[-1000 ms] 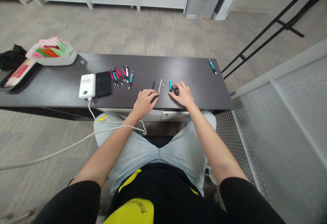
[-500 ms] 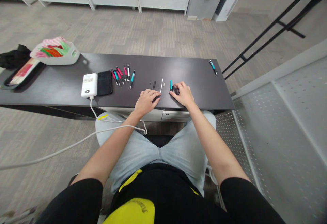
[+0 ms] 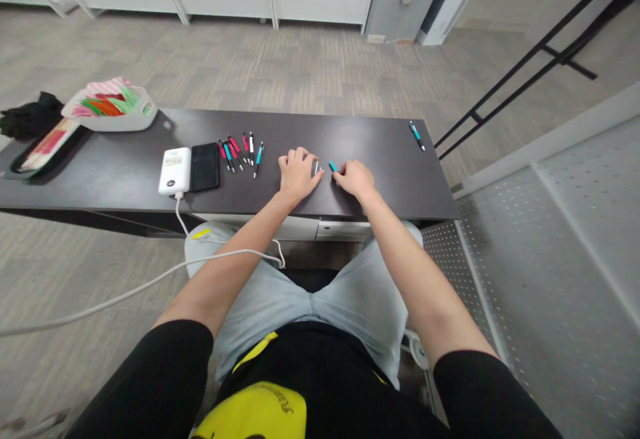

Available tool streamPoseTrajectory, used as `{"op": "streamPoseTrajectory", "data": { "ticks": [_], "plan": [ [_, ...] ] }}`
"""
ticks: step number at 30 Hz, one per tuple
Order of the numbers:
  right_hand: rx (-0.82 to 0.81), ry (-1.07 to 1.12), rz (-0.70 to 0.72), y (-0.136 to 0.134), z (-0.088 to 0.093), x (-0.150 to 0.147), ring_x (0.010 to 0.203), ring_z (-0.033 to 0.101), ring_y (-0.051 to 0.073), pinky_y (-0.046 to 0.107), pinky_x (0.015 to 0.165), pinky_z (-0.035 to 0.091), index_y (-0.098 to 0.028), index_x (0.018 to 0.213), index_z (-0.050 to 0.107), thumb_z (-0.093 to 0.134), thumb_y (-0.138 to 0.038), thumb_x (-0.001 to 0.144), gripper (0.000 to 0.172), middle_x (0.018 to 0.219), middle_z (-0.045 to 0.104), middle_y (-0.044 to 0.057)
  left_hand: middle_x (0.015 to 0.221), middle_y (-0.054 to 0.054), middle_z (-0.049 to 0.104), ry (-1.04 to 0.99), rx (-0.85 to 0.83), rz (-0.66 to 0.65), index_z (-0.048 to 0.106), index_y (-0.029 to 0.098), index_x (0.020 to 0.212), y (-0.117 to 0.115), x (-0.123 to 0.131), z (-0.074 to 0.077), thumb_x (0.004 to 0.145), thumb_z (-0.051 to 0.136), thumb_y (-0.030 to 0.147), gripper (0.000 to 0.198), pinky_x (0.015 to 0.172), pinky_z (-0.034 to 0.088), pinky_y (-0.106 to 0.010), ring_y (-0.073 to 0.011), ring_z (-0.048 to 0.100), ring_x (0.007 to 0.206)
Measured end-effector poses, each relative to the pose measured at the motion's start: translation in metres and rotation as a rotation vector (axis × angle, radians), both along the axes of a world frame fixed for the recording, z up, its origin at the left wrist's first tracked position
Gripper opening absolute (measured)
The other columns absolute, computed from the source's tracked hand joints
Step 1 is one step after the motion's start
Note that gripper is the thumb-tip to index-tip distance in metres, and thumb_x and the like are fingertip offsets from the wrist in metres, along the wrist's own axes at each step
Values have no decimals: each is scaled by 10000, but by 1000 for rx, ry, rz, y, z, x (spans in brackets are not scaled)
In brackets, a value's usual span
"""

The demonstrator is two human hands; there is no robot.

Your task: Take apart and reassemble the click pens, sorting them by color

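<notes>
My right hand (image 3: 355, 177) is closed around the lower end of a teal pen barrel (image 3: 333, 166), which tilts up and to the left from my fingertips. To its left, my left hand (image 3: 299, 175) rests low over the desk with fingers spread and thumb apart. A thin white pen refill (image 3: 316, 169) shows in the gap between that thumb and forefinger, apparently lying on the desk. The left hand hides the small dark pen parts beneath it.
Several pink, teal and white pens (image 3: 240, 152) lie left of my hands, beside a black phone-like slab (image 3: 205, 167) and a white cabled device (image 3: 175, 171). One teal pen (image 3: 417, 135) lies far right. A white basket (image 3: 145, 115) stands on the dark desk (image 3: 280, 122).
My left hand has moved forward and right, over the small parts and beside the refill. My right hand has closed on the teal barrel, which has tipped from upright in view to leaning left.
</notes>
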State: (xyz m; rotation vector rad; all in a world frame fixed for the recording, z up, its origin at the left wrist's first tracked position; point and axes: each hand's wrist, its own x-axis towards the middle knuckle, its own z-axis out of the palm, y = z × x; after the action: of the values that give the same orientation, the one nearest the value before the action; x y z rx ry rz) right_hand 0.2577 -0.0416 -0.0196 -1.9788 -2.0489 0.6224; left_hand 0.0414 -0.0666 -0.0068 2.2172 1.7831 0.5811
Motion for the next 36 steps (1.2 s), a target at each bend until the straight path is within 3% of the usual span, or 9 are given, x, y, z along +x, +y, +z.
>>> {"op": "streamPoseTrajectory", "data": {
  "ticks": [5, 9, 12, 18, 23, 27, 30, 36],
  "plan": [
    [32, 384, -41, -10, -7, 25, 1204, 878, 408, 580, 1201, 712, -314, 1001, 808, 727, -584, 1156, 321, 1145, 922, 135, 1548, -202, 847, 31, -16, -27, 918, 266, 1192, 6, 9, -3, 1172, 771, 319, 158, 1322, 413, -765, -531, 630, 1576],
    [86, 637, -201, -27, -16, 33, 1157, 851, 389, 564, 1101, 745, -350, 1050, 775, 770, -763, 1089, 414, 1058, 872, 86, 1511, -182, 893, -44, 30, -19, 904, 281, 1217, -10, 4, -6, 1224, 683, 356, 233, 1338, 422, -771, -484, 696, 1549],
    [92, 771, -291, -35, -19, 29, 1044, 841, 373, 551, 979, 760, -356, 1048, 741, 759, -803, 1074, 448, 1073, 886, 94, 1384, -137, 939, -162, 43, -15, 869, 325, 1192, -27, -11, -13, 1198, 685, 363, 187, 1358, 478, -738, -430, 814, 1425],
    [79, 898, -263, -38, -18, 11, 836, 740, 270, 442, 769, 683, -352, 1056, 596, 769, -835, 990, 517, 1210, 941, 81, 1205, -110, 960, -580, -80, 73, 821, 351, 1100, -38, -39, -29, 1102, 708, 421, 132, 1178, 708, -606, -362, 916, 1176],
    [58, 876, -157, -43, -23, -8, 1004, 802, 322, 461, 796, 679, -382, 1135, 626, 833, -886, 889, 598, 1257, 906, 81, 1179, -97, 954, -711, -139, 147, 841, 348, 1130, -33, -40, -35, 1055, 749, 465, 167, 1052, 744, -536, -332, 898, 1083],
    [96, 756, -42, -49, -35, -10, 912, 758, 317, 520, 844, 691, -405, 1206, 775, 821, -837, 941, 509, 1351, 896, 72, 1117, -77, 937, -754, -102, 109, 918, 350, 1174, -31, -42, -44, 1041, 771, 540, 274, 957, 726, -521, -313, 815, 936],
    [180, 750, 31, -47, -45, -8, 805, 708, 304, 527, 801, 676, -380, 1133, 859, 899, -745, 975, 400, 1223, 893, 93, 1044, -68, 899, -808, -38, 71, 973, 368, 1127, -27, -45, -51, 1003, 817, 571, 284, 860, 688, -507, -290, 717, 814],
    [297, 772, 161, -38, -59, -5, 729, 647, 260, 527, 827, 677, -358, 1093, 955, 915, -464, 1053, 120, 1198, 868, 114, 1059, -84, 863, -901, 34, -14, 1010, 364, 1081, -21, -49, -60, 973, 911, 561, 246, 798, 640, -454, -270, 721, 835]
  ]
}}
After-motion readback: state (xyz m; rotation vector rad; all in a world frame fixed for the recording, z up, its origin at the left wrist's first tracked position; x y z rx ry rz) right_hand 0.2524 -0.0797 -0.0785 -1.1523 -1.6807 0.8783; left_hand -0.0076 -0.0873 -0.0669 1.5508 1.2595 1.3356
